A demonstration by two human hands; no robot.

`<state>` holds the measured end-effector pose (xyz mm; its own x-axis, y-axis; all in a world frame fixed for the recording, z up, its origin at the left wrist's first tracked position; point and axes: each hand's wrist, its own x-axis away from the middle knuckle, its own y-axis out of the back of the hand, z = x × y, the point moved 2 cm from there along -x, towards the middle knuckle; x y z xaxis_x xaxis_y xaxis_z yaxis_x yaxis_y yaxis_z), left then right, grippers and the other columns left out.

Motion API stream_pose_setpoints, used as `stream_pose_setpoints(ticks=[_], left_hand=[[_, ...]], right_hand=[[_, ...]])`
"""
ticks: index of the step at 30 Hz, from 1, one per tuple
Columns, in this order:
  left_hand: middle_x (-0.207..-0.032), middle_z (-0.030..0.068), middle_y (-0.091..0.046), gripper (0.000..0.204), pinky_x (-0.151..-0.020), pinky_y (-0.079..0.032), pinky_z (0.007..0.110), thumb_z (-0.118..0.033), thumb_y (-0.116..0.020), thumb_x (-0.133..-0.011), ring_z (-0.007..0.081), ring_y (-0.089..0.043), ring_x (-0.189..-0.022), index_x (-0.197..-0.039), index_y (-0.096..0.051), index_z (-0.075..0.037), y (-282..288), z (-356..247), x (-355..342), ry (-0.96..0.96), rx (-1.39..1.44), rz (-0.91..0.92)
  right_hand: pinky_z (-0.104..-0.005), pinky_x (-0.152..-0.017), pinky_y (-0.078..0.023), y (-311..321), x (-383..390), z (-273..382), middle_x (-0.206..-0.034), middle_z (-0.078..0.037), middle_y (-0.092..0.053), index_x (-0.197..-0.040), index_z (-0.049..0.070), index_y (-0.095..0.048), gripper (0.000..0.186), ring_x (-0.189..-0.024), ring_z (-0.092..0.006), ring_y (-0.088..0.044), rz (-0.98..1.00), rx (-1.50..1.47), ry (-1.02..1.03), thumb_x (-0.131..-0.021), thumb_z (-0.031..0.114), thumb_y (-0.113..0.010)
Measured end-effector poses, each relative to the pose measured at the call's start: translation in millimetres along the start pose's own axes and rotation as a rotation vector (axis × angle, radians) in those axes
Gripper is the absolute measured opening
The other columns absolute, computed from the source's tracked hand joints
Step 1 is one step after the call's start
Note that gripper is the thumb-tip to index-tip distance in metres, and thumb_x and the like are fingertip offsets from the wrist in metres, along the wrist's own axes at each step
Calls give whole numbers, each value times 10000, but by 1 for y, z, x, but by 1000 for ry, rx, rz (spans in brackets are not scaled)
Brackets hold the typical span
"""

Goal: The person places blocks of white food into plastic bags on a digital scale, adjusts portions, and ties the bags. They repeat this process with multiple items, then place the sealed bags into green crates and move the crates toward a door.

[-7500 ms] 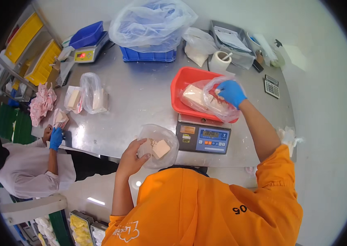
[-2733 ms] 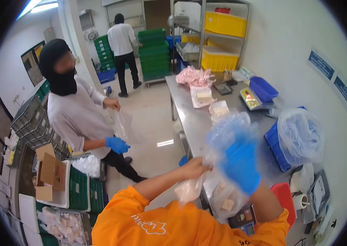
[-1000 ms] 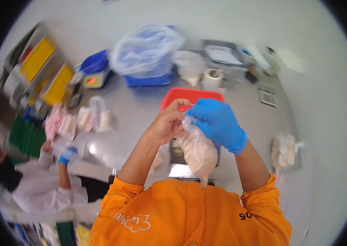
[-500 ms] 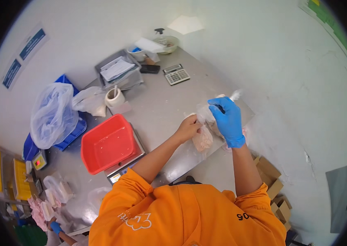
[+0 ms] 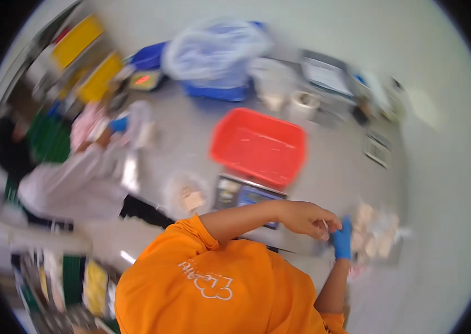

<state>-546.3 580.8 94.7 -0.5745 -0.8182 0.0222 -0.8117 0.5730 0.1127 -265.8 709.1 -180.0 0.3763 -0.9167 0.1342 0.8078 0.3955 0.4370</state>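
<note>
My bare left hand (image 5: 309,218) is in front of me at the table's near edge, fingers curled in with a thin pale bit at the fingertips. What that bit is, I cannot make out. Just beyond it is my right hand (image 5: 342,240) in a blue glove; its fingers are blurred and partly covered by the left hand. Right of the glove lies a cluster of clear plastic bags (image 5: 379,232) with pale pinkish contents. Behind my left forearm a red plastic tray (image 5: 257,147) sits on a scale (image 5: 245,192).
A clear bag (image 5: 191,197) with beige contents lies left of the scale. Farther back stand a lined blue crate (image 5: 213,92), a white pot (image 5: 304,104), a paper-filled bin (image 5: 327,78) and a calculator (image 5: 377,149). At left, a person in white (image 5: 76,181) handles pink material.
The view has swung left, bringing the other person into sight. My hands have come together, and the filled bag that my left hand was holding is no longer in its fingers.
</note>
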Motion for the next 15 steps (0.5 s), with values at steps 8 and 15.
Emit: stream_pose_setpoints(ticks=[8, 15], left_hand=[[-1108, 85, -623, 350, -860, -507, 326, -232, -646, -907, 194, -612, -992, -1210, -563, -76, 125, 100, 423, -271, 520, -1951], [-1127, 125, -574, 487, -726, -510, 403, -316, -688, -845, 238, -585, -949, -1212, -537, -35, 229, 203, 569, 282, 1027, -2398]], right_hand=[[-387, -1094, -362, -32, -25, 94, -1425, -201, -499, -1375, -48, -502, 591, -1269, -313, -503, -147, 293, 28, -865, 190, -685], [-433, -1076, -373, -124, 6, 243, -1363, -158, -539, -1277, 25, -598, 385, -1300, -276, -482, -409, 113, 242, -900, 96, -641]])
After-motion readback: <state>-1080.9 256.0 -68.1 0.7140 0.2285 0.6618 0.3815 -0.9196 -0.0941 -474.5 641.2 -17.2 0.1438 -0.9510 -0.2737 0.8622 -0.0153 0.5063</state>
